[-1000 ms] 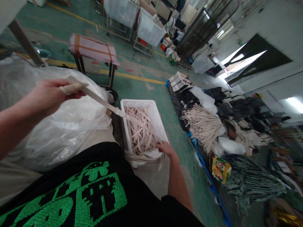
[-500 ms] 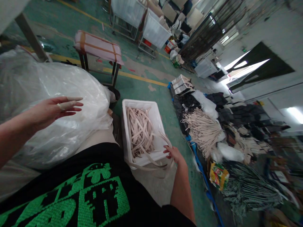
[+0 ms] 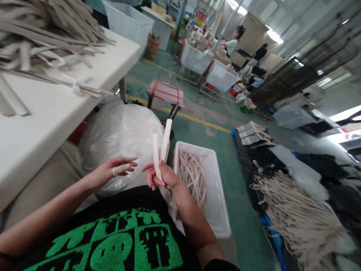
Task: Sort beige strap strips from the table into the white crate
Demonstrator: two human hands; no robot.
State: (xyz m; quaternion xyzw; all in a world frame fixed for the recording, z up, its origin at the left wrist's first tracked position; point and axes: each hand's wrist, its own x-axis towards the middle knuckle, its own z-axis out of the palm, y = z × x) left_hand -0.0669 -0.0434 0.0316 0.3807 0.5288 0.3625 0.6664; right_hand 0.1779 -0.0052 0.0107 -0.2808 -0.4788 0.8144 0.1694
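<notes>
My right hand [image 3: 162, 177] is closed around a beige strap [image 3: 165, 141], holding its two ends upright in front of my chest. My left hand [image 3: 114, 170] is open just to its left, fingers spread, with a pale wrap on one finger, touching nothing. Behind and right of the right hand a white plastic crate [image 3: 218, 210] on the floor holds several more beige straps [image 3: 194, 177]. A heap of similar straps [image 3: 42, 26] lies on the white table [image 3: 56, 105] at the upper left.
A big clear plastic bag [image 3: 121, 131] sits under the table edge. A padded stool [image 3: 166, 93] stands behind it. Piles of straps and dark goods [image 3: 296, 210] cover the floor at the right. White carts [image 3: 205, 64] and people are far back.
My right hand came up from the crate's near rim with a strap and now holds it upright by my chest. The view swung up and left, bringing the table into sight.
</notes>
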